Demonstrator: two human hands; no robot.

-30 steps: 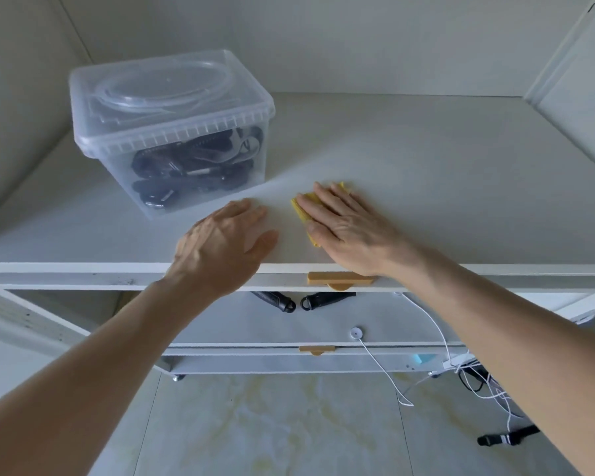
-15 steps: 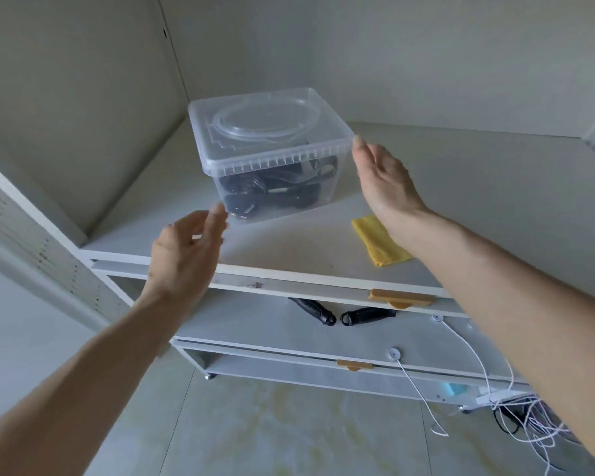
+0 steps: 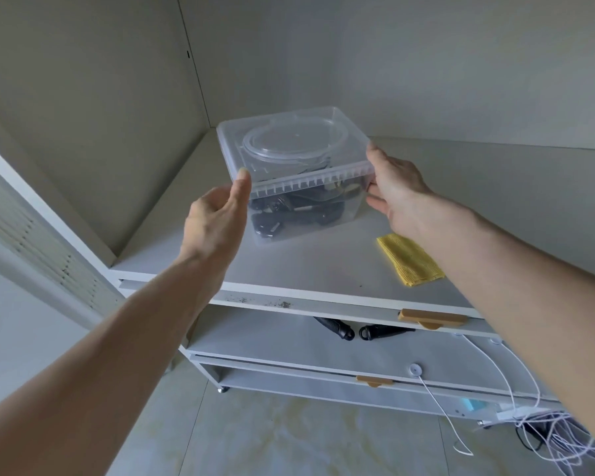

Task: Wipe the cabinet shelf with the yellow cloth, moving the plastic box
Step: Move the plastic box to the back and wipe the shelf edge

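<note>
A clear plastic box [image 3: 296,156] with a lid and dark items inside stands at the back left of the white cabinet shelf [image 3: 323,273]. My left hand [image 3: 213,221] presses its front left corner, thumb up against the lid's rim. Against the right side lies my right hand [image 3: 395,187], thumb at the rim and fingers lower on the wall. The box is clasped between both hands and looks to rest on the shelf. The yellow cloth [image 3: 409,259] lies folded on the shelf near the front edge, under my right forearm, with no hand on it.
The cabinet's left wall [image 3: 117,132] and back wall stand close to the box. Below the shelf are two drawer fronts with wooden handles [image 3: 433,319], two black grips [image 3: 337,331] and a tangle of white cables [image 3: 547,438] at lower right. A slatted door [image 3: 31,235] stands at the left.
My right hand left the yellow cloth, which now lies free on the shelf. Both hands rose and closed in on the two sides of the plastic box.
</note>
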